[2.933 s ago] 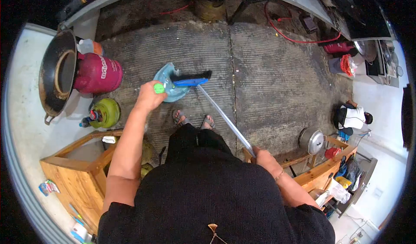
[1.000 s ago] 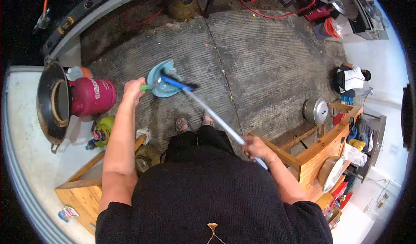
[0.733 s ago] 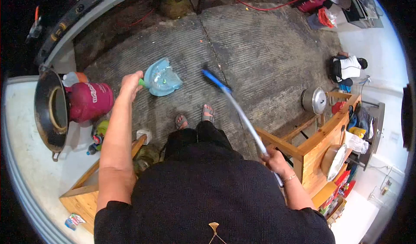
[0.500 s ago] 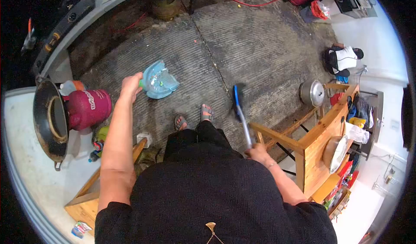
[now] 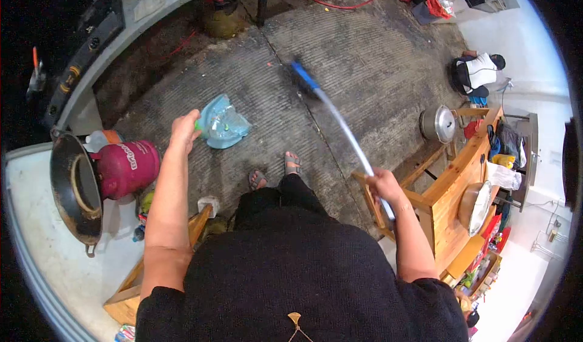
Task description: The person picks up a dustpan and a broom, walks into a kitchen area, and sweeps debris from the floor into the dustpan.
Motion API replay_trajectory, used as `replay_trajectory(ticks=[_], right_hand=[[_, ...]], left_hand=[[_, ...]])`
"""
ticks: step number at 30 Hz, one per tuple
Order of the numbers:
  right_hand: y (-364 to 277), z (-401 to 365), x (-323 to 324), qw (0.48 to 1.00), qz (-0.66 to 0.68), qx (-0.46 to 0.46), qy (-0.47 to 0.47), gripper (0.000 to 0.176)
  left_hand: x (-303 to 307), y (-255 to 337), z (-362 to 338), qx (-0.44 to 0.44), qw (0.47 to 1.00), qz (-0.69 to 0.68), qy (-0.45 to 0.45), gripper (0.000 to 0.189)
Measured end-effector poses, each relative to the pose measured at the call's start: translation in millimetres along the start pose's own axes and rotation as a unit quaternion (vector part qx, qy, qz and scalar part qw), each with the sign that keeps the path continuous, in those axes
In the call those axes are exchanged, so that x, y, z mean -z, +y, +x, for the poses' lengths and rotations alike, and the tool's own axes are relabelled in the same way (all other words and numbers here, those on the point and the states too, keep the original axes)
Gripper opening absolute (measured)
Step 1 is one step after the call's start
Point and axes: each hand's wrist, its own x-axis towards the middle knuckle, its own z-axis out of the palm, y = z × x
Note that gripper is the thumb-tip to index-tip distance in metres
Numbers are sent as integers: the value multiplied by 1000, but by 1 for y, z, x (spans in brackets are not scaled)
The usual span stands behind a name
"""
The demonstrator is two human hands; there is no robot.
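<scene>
- Right, the broom (image 5: 348, 134) slants across the floor (image 5: 376, 81), blue head (image 5: 305, 75) well forward of the feet (image 5: 292, 163); that end is blurred, so I can't tell whether the bristles touch.
- Right grip (image 5: 386, 185) is closed around the pale pole near its upper end; looks light and stiff, probably front-heavy, and smooth enough to twist if held loosely.
- Over to the dustpan (image 5: 220, 137): left grip (image 5: 184, 131) is clamped on its green handle, the sensible hold; thin plastic, I'd judge, with loose bits inside that could spill if tipped.
- Now the edges: the bench (image 5: 446, 220) crowds the right elbow side, the pink cylinder (image 5: 126, 167) and wok (image 5: 76, 184) sit left, the lidded pot (image 5: 438, 124) farther right.
- Open room lies ahead, between pan and pot; a person (image 5: 481, 72) crouches well beyond.
</scene>
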Motion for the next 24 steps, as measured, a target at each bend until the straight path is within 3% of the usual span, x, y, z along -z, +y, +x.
replay_trajectory(ticks=[3,5,6,7,9,10,11,13,14,16,18,20,23,24], right_hand=[[-5,70,-11,967,-220,99,84,17],[10,119,-31,967,-232,18,105,21],[18,131,-46,964,-258,-8,59,25],[18,123,-65,937,-348,37,17,22],[-12,55,-84,965,-247,9,-86,29],[-17,30,-87,943,-305,117,-61,31],[-7,30,-81,942,-283,141,-114,30],[-25,4,-66,965,-101,-13,-240,32],[-22,-5,-68,962,-98,43,-251,34],[-18,-12,-65,919,-132,315,-199,36],[-51,-31,-28,972,-80,2,-222,39],[-54,-15,6,987,-75,12,-141,40],[-76,29,72,982,-178,64,-1,27],[-83,50,96,988,-144,58,23,23]], left_hand=[[5,-3,1,8,999,-32,4,27],[5,-2,-2,5,999,-46,23,26],[3,-2,-5,5,998,-58,38,25],[1,2,-10,4,997,-60,41,24],[3,2,-10,4,997,-64,39,24],[3,3,-9,-2,997,-67,36,24],[4,2,-6,-4,997,-69,34,24],[6,1,1,5,994,-84,67,20],[9,1,3,-1,994,-88,66,20],[19,-1,1,-6,989,-131,68,18],[29,-8,3,-19,988,-135,69,18],[30,-11,-5,-6,985,-157,63,18],[30,-20,-3,-2,980,-180,83,18],[28,-22,-3,-1,977,-198,82,19]])
